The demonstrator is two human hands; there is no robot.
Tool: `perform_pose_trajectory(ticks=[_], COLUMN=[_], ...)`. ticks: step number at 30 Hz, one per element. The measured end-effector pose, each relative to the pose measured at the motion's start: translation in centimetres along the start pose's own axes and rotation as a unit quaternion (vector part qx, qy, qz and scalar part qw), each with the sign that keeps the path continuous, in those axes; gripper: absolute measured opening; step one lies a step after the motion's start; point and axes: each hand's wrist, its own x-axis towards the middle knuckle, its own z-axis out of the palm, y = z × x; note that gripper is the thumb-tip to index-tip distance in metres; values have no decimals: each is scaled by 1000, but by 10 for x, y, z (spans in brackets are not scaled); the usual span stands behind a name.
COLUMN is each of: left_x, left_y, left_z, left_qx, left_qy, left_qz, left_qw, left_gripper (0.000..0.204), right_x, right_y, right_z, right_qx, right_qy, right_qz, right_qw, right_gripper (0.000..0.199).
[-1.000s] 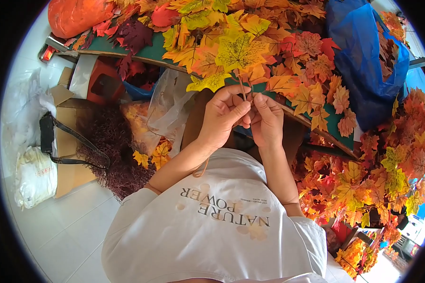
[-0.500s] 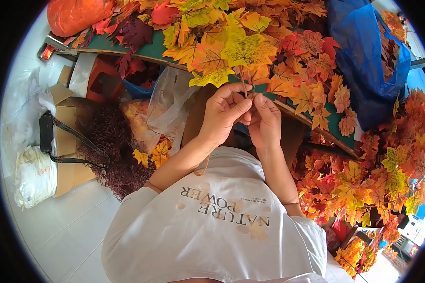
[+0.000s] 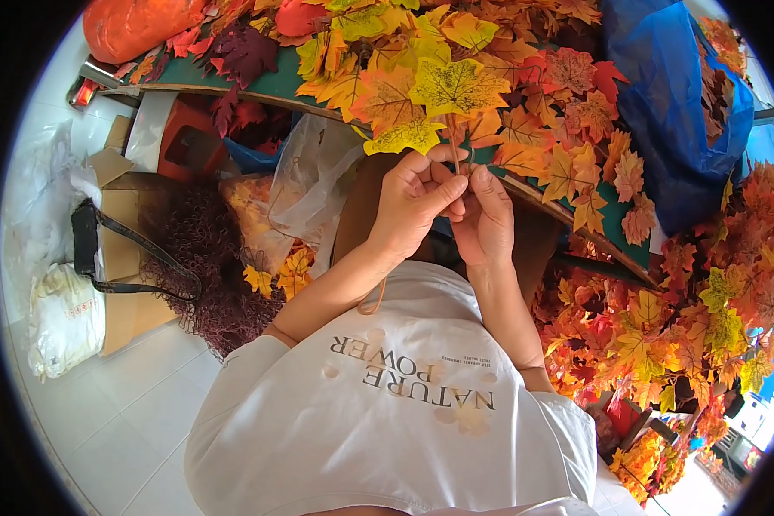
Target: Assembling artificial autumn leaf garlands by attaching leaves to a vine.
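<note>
Pinching together at the middle of the view, both hands are working on one slim stem [image 3: 457, 155] that carries a cluster of artificial maple leaves, the yellow leaf [image 3: 458, 86] standing topmost toward twelve o'clock. The left hand [image 3: 417, 202] is closing its grip on the stem from the nine o'clock side, thumb and forefinger pressed tight with the other fingers curled in, likely so that the thin stalk is not twisting away. The right hand [image 3: 486, 219] is meeting it from the three o'clock side, fingertips shut on the same stem just below the leaves, seemingly steadying it. The cluster is being held upright and above the edge of the green table [image 3: 232, 86], probably to keep its leaves apart from the loose orange and red leaves [image 3: 568, 163] that are lying heaped across the top. At two o'clock a blue plastic bag [image 3: 671, 112] is sagging over the table's far side, holding more leaves within reach. At nine o'clock a cardboard box [image 3: 125, 258] with a black strap is sitting on the tiled floor [image 3: 103, 430] beside a dark red frizzy bundle [image 3: 206, 267], and a clear plastic bag [image 3: 318, 185] is hanging off the table edge.
</note>
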Motion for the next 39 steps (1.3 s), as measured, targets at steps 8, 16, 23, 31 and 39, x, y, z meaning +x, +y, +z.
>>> perform_pose_trajectory(ticks=[8, 16, 23, 31, 39], left_x=[0, -1, -10, -27, -34], left_y=[-4, -9, -4, -4, 2], left_z=[3, -21, -34, -41, -46], left_qx=[-24, -83, -126, -127, -193], left_qy=[10, -41, -71, 50, 188], left_qz=[14, 73, 97, 104, 78], left_qw=[1000, 993, 985, 985, 960], left_gripper=[25, 14, 20, 12, 8], right_x=[0, -10, -13, -6, -6], right_y=[0, -2, 17, 26, 47], right_z=[0, 20, 25, 31, 24], right_qx=[-57, -247, -128, -454, -387], right_qy=[14, -52, -117, -109, -94], right_qz=[-44, -213, -184, -376, -245], right_qw=[997, 944, 967, 801, 884], right_gripper=[13, 7, 16, 23, 21])
